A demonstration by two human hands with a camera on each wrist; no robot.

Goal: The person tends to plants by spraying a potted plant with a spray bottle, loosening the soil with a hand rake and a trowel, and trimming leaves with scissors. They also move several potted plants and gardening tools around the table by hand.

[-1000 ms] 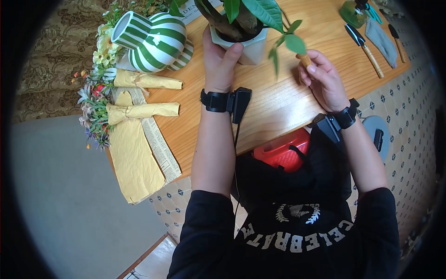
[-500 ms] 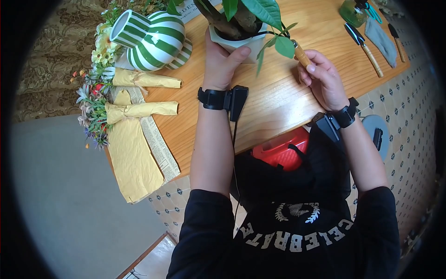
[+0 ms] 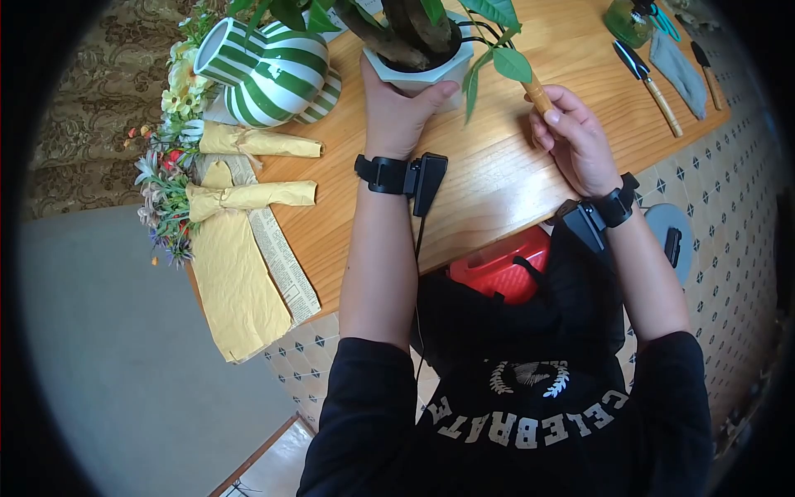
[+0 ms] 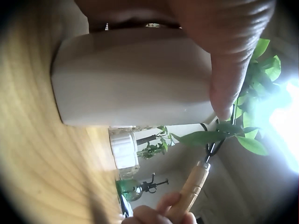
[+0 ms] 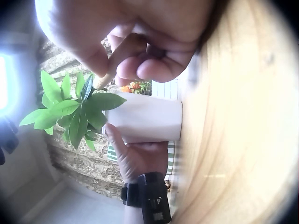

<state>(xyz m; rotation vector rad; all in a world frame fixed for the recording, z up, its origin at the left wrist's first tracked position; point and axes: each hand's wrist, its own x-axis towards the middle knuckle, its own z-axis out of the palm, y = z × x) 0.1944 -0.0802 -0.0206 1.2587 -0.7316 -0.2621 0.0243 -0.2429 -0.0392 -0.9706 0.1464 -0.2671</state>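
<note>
A white angular pot (image 4: 131, 79) with a leafy, thick-stemmed plant (image 5: 65, 109) stands on the wooden table. The left hand (image 3: 397, 116) holds the side of this pot, its thumb near the rim. In the right hand (image 3: 575, 137) is a wooden handle (image 4: 194, 184), pinched between thumb and fingers. Dark metal prongs run from the handle to the pot's rim, partly hidden by leaves; whether they touch the soil I cannot tell.
A green-striped vase (image 3: 281, 74) lies at the left beside wrapped flowers (image 3: 248, 199). At the right are a trowel (image 3: 654, 95), a grey cloth (image 3: 679, 70) and a green spray bottle (image 3: 629, 25). A red container (image 3: 505, 265) sits below the table edge.
The pot has shifted and tilted slightly with the left hand, showing more soil and stem. The handle in the right hand has swung upward and left toward the pot.
</note>
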